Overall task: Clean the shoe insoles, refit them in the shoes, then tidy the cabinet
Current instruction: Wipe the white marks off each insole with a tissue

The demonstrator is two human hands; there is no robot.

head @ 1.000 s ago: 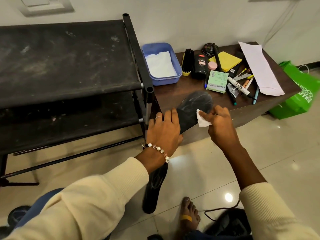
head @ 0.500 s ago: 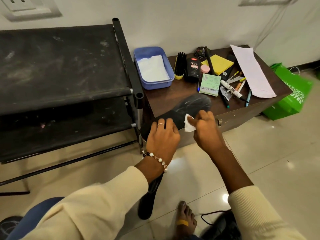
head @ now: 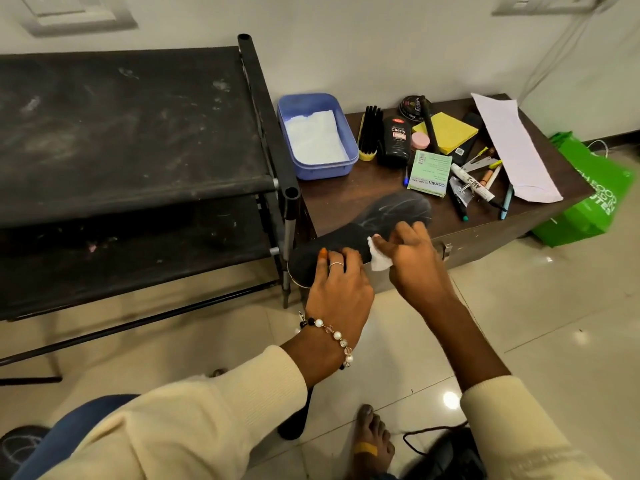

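wiping was under way in the head view: the right hand [head: 414, 261] pinched a small white tissue wad [head: 379, 255] in curled fingers and pressed it on a black insole [head: 377, 221]. that insole lay slantwise, its toe end on the front edge of a low brown cabinet [head: 485, 233], its heel end jutting off toward the black shoe rack [head: 138, 133]. pale streaks showed on the toe part. left hand [head: 337, 292] lay on the heel part, fingers curled over the edge and gripping it; a ring on one finger, a bead bracelet [head: 329, 336] at the wrist. hands sat close together, the tissue between them. a second dark insole [head: 296, 420] hung below the left wrist, mostly hidden, tip near the tiled floor.

on the cabinet top: blue tub [head: 317, 133] with white tissue in it, just beside the rack post; black brush [head: 369, 133]; black cherry polish bottle [head: 396, 142]; round polish tin [head: 412, 105]; yellow sticky pad [head: 450, 131]; green camlin box [head: 429, 173]; scattered pens and markers [head: 474, 183]; a long white paper [head: 512, 150]. green bag [head: 595, 192] stood on the floor past the cabinet. bare foot [head: 372, 441] with a yellow band low in frame.
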